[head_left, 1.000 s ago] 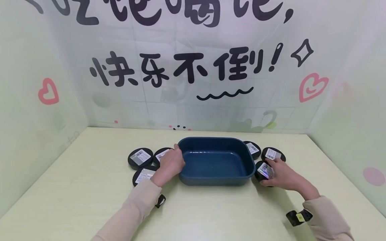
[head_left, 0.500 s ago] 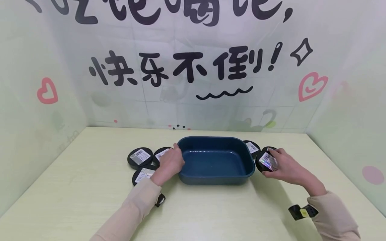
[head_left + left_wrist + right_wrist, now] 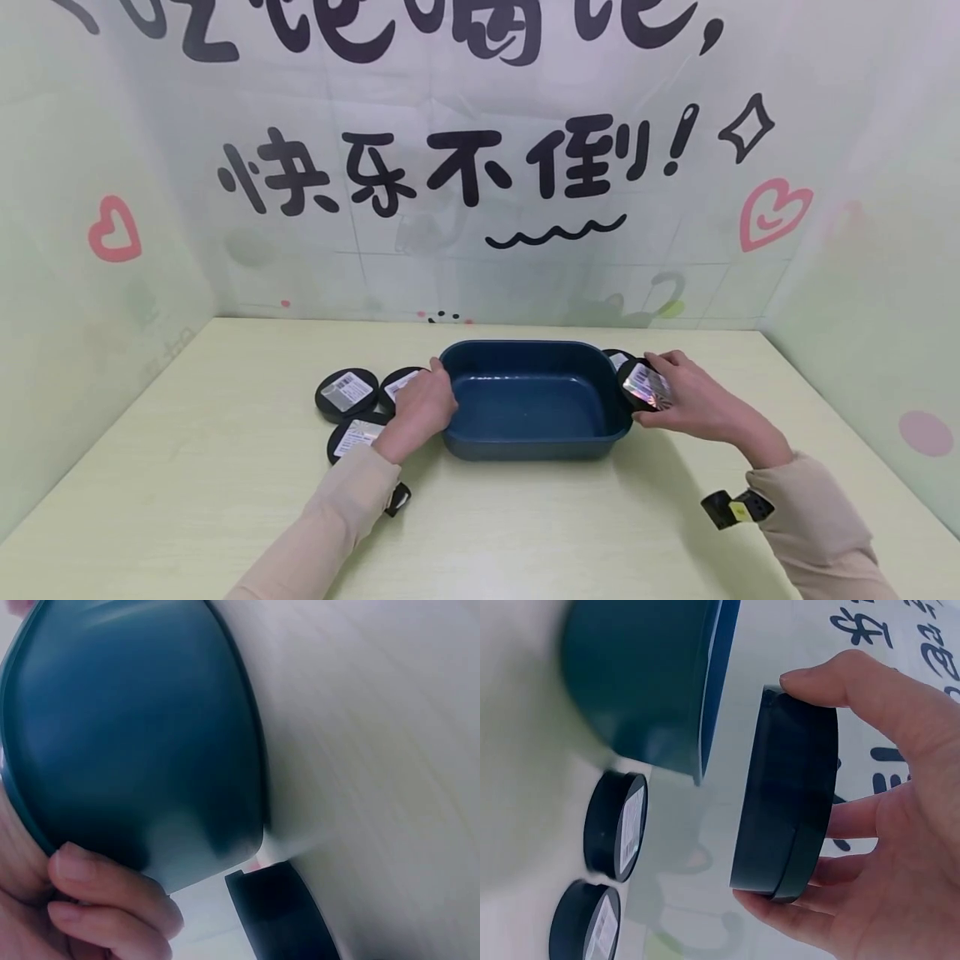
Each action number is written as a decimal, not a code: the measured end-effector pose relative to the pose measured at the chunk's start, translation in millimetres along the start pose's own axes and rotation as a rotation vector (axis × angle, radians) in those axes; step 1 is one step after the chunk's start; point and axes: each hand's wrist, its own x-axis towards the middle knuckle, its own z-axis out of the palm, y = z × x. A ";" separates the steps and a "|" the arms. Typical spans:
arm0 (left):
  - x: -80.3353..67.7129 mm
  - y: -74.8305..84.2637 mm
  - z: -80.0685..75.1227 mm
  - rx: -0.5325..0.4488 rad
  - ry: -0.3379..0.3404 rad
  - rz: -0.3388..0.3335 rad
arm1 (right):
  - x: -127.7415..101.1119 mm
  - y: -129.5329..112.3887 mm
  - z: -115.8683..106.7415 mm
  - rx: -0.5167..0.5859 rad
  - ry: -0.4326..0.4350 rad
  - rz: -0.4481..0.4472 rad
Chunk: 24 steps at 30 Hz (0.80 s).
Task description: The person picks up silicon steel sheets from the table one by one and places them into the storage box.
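A dark blue rectangular basin (image 3: 525, 448) sits in the middle of the table. My left hand (image 3: 426, 406) grips its left rim; in the left wrist view curled fingers (image 3: 112, 892) show against the basin's wall. With thumb and fingers round its edge, my right hand (image 3: 705, 402) holds a flat round black container (image 3: 647, 387) with a silvery label on top. That container is raised off the table and overlaps the basin's right rim in the head view. In the right wrist view the held container (image 3: 791, 795) is beside the basin, apart from its rim.
Several similar black containers lie on the table: one at far left (image 3: 347, 392), one behind my left hand (image 3: 396, 385), one by my left sleeve (image 3: 356, 435). Two more, one nearer the basin (image 3: 615, 825) and another (image 3: 585, 922), stand right of it. Printed walls enclose the table (image 3: 510, 533).
My right hand has lifted the round black container from the table and carried it up and left to the basin's right rim. The left hand keeps its grip on the basin.
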 end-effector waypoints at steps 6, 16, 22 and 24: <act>0.0 -0.5 0.2 -0.005 0.004 0.003 | 10.5 -9.5 2.8 0.010 -0.023 -0.014; 0.5 -0.6 1.4 0.003 0.008 0.006 | 26.0 -23.2 9.5 0.016 -0.058 -0.029; 0.6 -0.6 0.9 0.006 0.011 0.014 | 34.9 -25.6 18.4 0.028 -0.046 -0.069; 0.5 -0.5 0.9 0.007 0.012 0.014 | 37.3 -26.5 21.7 0.030 -0.043 -0.080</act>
